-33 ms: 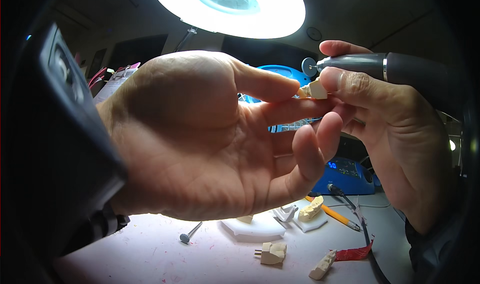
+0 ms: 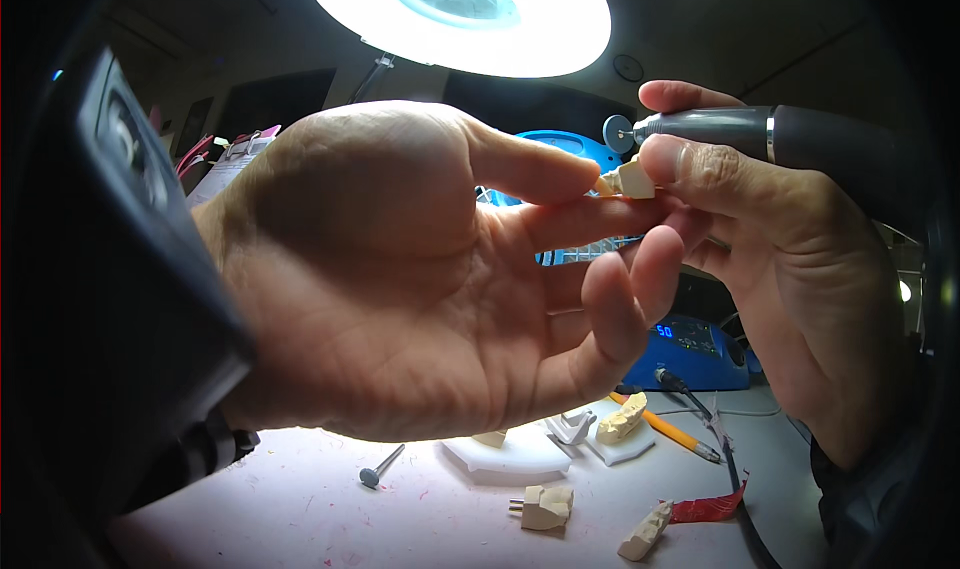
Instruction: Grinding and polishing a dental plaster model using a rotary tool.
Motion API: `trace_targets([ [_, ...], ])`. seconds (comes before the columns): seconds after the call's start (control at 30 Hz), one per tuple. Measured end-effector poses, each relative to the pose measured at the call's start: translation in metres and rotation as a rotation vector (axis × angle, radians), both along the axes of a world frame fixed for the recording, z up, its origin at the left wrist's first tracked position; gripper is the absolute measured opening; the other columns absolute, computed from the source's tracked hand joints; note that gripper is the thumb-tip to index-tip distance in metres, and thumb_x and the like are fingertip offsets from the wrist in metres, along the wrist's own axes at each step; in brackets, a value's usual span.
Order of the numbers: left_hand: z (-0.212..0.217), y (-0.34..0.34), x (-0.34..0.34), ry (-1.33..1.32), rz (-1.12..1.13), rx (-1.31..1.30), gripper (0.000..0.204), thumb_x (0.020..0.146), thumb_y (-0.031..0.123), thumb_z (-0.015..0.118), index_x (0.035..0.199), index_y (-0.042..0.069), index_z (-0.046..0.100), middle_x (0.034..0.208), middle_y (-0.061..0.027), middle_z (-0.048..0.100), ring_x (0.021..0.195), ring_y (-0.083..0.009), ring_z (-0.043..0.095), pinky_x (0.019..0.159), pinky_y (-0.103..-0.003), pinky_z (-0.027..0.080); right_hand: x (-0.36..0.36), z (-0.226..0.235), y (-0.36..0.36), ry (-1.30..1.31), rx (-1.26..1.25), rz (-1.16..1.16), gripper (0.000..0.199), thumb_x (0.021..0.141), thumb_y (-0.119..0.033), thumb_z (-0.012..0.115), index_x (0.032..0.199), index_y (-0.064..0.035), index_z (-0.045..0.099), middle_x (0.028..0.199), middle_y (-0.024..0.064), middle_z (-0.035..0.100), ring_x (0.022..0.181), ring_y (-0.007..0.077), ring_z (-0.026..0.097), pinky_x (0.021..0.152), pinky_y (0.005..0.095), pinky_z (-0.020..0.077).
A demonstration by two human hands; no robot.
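Note:
My left hand [image 2: 400,279] is raised palm up, its thumb and index finger pinching a small cream plaster dental model piece [image 2: 630,181]. The other left fingers curl loosely below it. My right hand [image 2: 790,209] holds a dark grey rotary handpiece [image 2: 715,127], pointing left, with its thumb beside the model piece. At the handpiece's tip sits a small grey disc [image 2: 618,134], just above the piece and apart from it. Whether the disc is spinning I cannot tell. Part of the piece is hidden by my fingers.
On the white table [image 2: 310,509] lie a loose disc bit [image 2: 373,475], a pinned plaster block [image 2: 547,508], another plaster piece [image 2: 645,531], a red strip [image 2: 708,509] and an orange pencil-like tool [image 2: 682,437]. A blue control unit [image 2: 700,354] stands behind. Overhead glows a ring lamp [image 2: 560,29].

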State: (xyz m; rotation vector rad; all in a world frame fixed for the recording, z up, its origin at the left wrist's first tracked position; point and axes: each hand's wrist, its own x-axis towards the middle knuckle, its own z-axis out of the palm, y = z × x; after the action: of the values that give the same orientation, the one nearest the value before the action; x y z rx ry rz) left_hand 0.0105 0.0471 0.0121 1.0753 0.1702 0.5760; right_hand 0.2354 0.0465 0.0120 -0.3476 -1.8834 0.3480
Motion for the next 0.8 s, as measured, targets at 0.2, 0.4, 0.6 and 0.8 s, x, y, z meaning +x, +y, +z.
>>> trace_targets([
  [0.2, 0.002, -0.011, 0.002, 0.02, 0.202, 0.031, 0.04, 0.11, 0.028, 0.046, 0.136, 0.001, 0.061, 0.135, -0.0115, 0.062, 0.095, -0.0141, 0.06, 0.064, -0.026, 0.05, 0.002, 0.001, 0.0, -0.006, 0.024, -0.024, 0.024, 0.09, -0.025, 0.077, 0.101, -0.0031, 0.075, 0.123, 0.0076, 0.065, 0.101, 0.0163, 0.067, 0.099, 0.0357, 0.0478],
  [0.4, 0.005, -0.019, 0.004, 0.096, 0.336, 0.198, 0.041, 0.108, 0.025, 0.048, 0.138, -0.002, 0.056, 0.131, -0.0135, 0.065, 0.09, -0.0157, 0.062, 0.061, -0.027, 0.048, 0.004, 0.0, -0.002, 0.009, 0.023, 0.005, 0.025, 0.091, -0.025, 0.076, 0.102, -0.0028, 0.074, 0.124, 0.0079, 0.064, 0.101, 0.0165, 0.067, 0.1, 0.0359, 0.0476],
  [0.6, 0.006, -0.024, 0.007, 0.145, 0.333, 0.383, 0.04, 0.106, 0.021, 0.048, 0.135, -0.005, 0.056, 0.128, -0.0173, 0.067, 0.085, -0.018, 0.064, 0.06, -0.029, 0.047, 0.006, -0.002, -0.002, 0.012, 0.021, 0.024, 0.025, 0.091, -0.024, 0.076, 0.103, -0.0025, 0.074, 0.125, 0.0082, 0.064, 0.102, 0.0166, 0.067, 0.101, 0.0362, 0.0474],
  [0.8, 0.004, -0.019, 0.009, 0.038, 0.314, 0.254, 0.04, 0.105, 0.018, 0.045, 0.136, -0.005, 0.055, 0.131, -0.0193, 0.067, 0.088, -0.0199, 0.068, 0.062, -0.031, 0.051, 0.007, -0.003, 0.001, 0.021, 0.025, 0.028, 0.025, 0.092, -0.024, 0.076, 0.104, -0.0022, 0.074, 0.126, 0.0085, 0.064, 0.103, 0.0168, 0.067, 0.102, 0.0364, 0.0472],
])
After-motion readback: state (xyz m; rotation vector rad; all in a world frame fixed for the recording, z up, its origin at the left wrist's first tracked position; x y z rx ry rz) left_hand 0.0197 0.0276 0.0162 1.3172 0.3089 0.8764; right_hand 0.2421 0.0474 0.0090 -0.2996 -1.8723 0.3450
